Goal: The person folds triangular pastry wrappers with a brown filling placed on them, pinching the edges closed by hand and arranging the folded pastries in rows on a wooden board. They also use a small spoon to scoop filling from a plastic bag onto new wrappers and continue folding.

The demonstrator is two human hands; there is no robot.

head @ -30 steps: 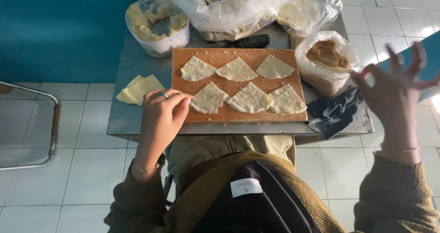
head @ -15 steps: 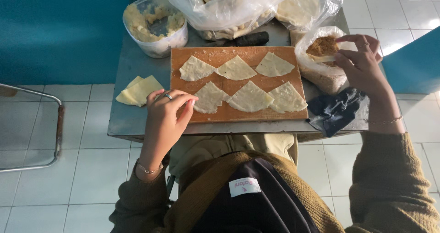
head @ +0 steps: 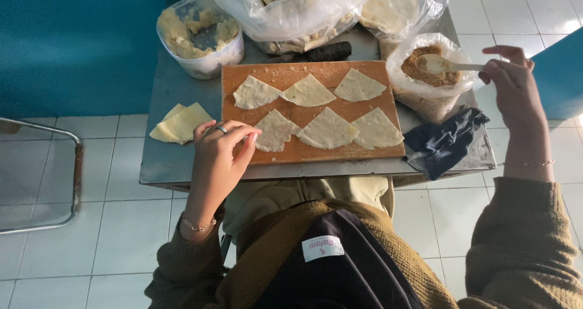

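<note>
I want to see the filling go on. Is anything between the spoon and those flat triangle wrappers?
Nothing visible blocks it. The right hand holds the spoon over the bag of brown filling; only the bag's plastic rim lies between it and the wrappers on the board.

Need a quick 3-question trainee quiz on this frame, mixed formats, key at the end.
1. True or false: the right hand holds the spoon whose bowl sits in the bag of brown filling.
2. How many triangular wrappers lie on the wooden board?
A) four B) six C) eight
3. Fill in: the left hand rests its fingers at the board's front-left corner, beside the nearest ____.

Key:
1. True.
2. B: three in the back row, three in the front.
3. Wrapper. A separate stack of wrappers lies on the metal table left of the board.
</note>
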